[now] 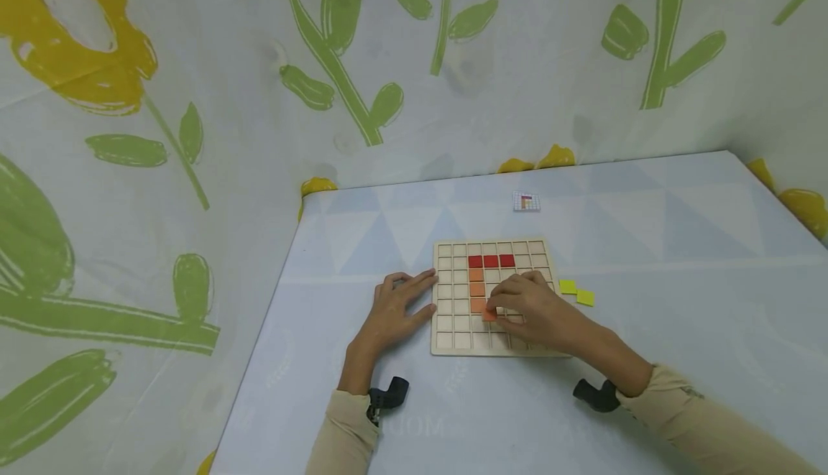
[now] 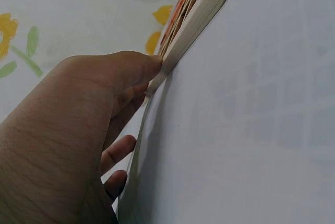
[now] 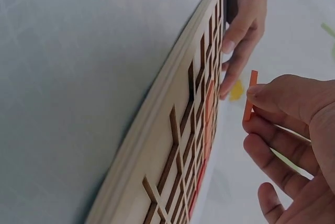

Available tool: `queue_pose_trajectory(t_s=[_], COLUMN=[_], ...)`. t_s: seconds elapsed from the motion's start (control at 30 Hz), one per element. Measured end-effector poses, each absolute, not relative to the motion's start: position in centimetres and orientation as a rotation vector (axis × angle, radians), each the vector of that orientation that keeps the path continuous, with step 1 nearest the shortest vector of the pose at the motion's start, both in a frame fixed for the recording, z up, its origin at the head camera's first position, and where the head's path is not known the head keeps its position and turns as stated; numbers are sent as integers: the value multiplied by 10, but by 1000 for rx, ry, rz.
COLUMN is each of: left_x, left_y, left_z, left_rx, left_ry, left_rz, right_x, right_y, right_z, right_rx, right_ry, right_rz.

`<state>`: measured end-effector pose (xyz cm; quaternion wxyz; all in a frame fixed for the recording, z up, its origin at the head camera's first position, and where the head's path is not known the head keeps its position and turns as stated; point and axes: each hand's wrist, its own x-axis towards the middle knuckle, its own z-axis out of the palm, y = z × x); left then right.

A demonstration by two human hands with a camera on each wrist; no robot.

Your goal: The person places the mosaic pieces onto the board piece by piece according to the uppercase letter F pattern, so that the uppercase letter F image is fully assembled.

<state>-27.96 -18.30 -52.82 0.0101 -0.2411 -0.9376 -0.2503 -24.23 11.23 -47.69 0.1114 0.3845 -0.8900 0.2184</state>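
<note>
A wooden grid board (image 1: 451,346) lies on the table. Three red tiles (image 1: 491,261) fill part of one row, and three orange tiles (image 1: 476,289) run down a column below the leftmost red one. My right hand (image 1: 533,310) pinches another orange tile (image 3: 250,96) between thumb and fingertips; in the right wrist view it is held just off the board. At the board's left edge rests my left hand (image 1: 392,315), its fingers extended. The left wrist view shows the thumb of that hand (image 2: 78,114) touching the board's side (image 2: 196,25).
Two yellow tiles (image 1: 576,292) lie on the table just right of the board. Behind it sits a small card (image 1: 527,202) printed with a coloured grid pattern. A flower-patterned cloth (image 1: 246,101) hangs along the table's back and left edges.
</note>
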Motion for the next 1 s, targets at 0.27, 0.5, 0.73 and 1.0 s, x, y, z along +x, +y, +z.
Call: queue_pose_trajectory(t_s=[0.27, 0.5, 0.73, 1.0], left_x=[-280, -280, -279, -280], left_y=[-183, -183, -183, -183], left_z=[-528, -529, -528, -528], left_rx=[-750, -755, -749, -746], left_ry=[-2929, -2923, -2925, -2927], left_rz=[-761, -775, -780, -771], right_x=[-240, -240, -241, -241], right_y=[107, 103, 99, 97], right_z=[-481, -487, -491, -494], right_rx=[1131, 1173, 1185, 1203], right_ry=[-2681, -2609, -2594, -2569], right_rz=[661, 640, 600, 582])
